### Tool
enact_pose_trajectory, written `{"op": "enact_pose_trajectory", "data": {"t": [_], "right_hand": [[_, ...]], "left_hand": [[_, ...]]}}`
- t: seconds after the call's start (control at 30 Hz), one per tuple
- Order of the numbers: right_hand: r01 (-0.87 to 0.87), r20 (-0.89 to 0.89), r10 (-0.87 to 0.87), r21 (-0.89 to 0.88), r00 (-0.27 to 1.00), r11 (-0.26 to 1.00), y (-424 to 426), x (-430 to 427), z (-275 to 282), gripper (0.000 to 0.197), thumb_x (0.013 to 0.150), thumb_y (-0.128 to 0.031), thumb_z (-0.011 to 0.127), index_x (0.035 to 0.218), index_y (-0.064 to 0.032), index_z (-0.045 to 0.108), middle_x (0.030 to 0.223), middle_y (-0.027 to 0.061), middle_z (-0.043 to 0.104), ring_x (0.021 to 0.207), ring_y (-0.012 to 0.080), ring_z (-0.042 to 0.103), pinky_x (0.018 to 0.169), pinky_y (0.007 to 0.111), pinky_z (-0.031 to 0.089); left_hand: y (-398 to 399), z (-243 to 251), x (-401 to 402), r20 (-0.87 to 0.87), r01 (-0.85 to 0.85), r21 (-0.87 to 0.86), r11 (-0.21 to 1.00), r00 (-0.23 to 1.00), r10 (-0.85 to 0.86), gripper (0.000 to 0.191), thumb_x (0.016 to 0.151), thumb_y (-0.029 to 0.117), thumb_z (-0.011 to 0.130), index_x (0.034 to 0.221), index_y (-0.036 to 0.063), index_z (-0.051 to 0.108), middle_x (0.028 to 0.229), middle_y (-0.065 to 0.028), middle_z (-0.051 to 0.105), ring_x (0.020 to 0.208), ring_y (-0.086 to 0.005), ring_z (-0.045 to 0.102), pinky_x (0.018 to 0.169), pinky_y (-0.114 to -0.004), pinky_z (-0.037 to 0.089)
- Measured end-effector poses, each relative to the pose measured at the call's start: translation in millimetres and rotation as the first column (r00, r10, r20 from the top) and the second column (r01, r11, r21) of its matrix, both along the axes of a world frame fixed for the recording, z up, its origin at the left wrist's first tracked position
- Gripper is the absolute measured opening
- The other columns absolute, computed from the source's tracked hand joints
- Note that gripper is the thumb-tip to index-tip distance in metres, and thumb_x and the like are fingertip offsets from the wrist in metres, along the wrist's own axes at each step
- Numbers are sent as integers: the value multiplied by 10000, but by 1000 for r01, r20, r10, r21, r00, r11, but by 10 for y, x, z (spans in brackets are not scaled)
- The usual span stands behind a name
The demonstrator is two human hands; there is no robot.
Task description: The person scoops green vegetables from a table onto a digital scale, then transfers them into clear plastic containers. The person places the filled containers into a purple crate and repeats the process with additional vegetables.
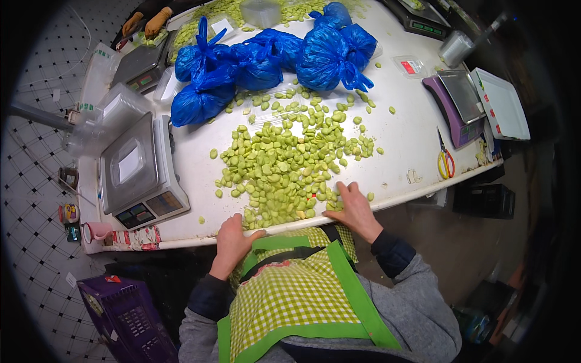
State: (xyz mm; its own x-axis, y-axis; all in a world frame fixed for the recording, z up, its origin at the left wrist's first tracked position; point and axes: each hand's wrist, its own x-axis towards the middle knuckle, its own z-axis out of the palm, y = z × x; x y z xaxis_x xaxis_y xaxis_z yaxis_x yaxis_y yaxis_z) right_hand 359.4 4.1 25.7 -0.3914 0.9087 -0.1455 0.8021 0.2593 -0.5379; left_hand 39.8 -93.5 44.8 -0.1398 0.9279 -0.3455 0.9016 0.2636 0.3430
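Note:
A loose pile of shelled green broad beans (pixel 277 168) spreads over the white tabletop (pixel 399 159) in front of me. At the near edge, my left hand (pixel 230 245) rests by the left side of the pile, thumb apart from the fingers. My right hand (pixel 356 208) is at the right side of the pile, its thumb along the table edge and its fingers beside the beans. Neither hand appears to hold anything. Behind the pile, a clear plastic container (pixel 274 106) lies partly under beans. A small red spot shows among the beans near my right hand.
Several knotted blue plastic bags (pixel 322 59) sit beyond the pile. A scale (pixel 136 168) bearing a clear lidded tray stands left, near a pink mug (pixel 96 231). Scissors (pixel 445 159) and a purple scale (pixel 454 109) lie right. Another person's gloved hands (pixel 158 22) work far left.

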Motion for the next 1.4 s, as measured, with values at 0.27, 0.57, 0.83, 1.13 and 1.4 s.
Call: {"op": "enact_pose_trajectory", "data": {"t": [0.27, 0.57, 0.83, 1.13, 1.4], "right_hand": [[-46, -336, 15, -84, 942, 995, -161, -846, -159, 958, 655, -197, 864, 1439, -6, 346, 1216, 269, 436, 1025, 453, 574, 844, 439, 520], [-51, -439, 96, 113, 893, 992, 467, -1036, -172, 821, 749, -95, 758, 1462, -65, 353, 1234, 244, 465, 1046, 430, 548, 865, 419, 495], [141, -369, 44, 460, 928, 877, 1334, -433, -204, 501, 834, -256, 738, 1268, -56, 587, 1205, 209, 577, 1102, 360, 547, 926, 407, 473], [216, -355, -62, 413, 933, 885, 1675, -622, -669, 446, 912, -321, 626, 1246, -28, 588, 1283, 236, 543, 1189, 381, 505, 1011, 445, 406], [-168, -501, 321, 327, 804, 930, 1389, -1116, -367, 267, 944, -256, 587, 1070, -47, 694, 1062, 144, 661, 1024, 309, 584, 916, 410, 449]], "left_hand": [[262, -558, 407, 209, -107, 232, 967, 976, 58, 780, 679, 376, 838, 1207, -68, 475, 1058, -281, 601, 966, -435, 605, 803, -475, 506], [890, -189, 633, 261, -146, 568, 810, 965, -9, 635, 784, 297, 768, 1271, -15, 507, 1085, -224, 606, 1005, -408, 591, 822, -461, 495], [1243, -481, -251, 118, -187, 697, 692, 982, 147, 400, 872, 215, 664, 1227, 39, 610, 1338, -220, 514, 1212, -387, 509, 1004, -441, 423], [1573, -882, -153, 292, -322, 623, 713, 941, 170, 358, 901, 200, 599, 1193, -3, 629, 1373, -231, 499, 1242, -388, 491, 1034, -427, 400], [1662, -474, 319, 486, -207, 640, 740, 855, -181, 268, 901, 153, 591, 1139, 43, 645, 1217, -186, 613, 1113, -341, 589, 955, -400, 466]]}}
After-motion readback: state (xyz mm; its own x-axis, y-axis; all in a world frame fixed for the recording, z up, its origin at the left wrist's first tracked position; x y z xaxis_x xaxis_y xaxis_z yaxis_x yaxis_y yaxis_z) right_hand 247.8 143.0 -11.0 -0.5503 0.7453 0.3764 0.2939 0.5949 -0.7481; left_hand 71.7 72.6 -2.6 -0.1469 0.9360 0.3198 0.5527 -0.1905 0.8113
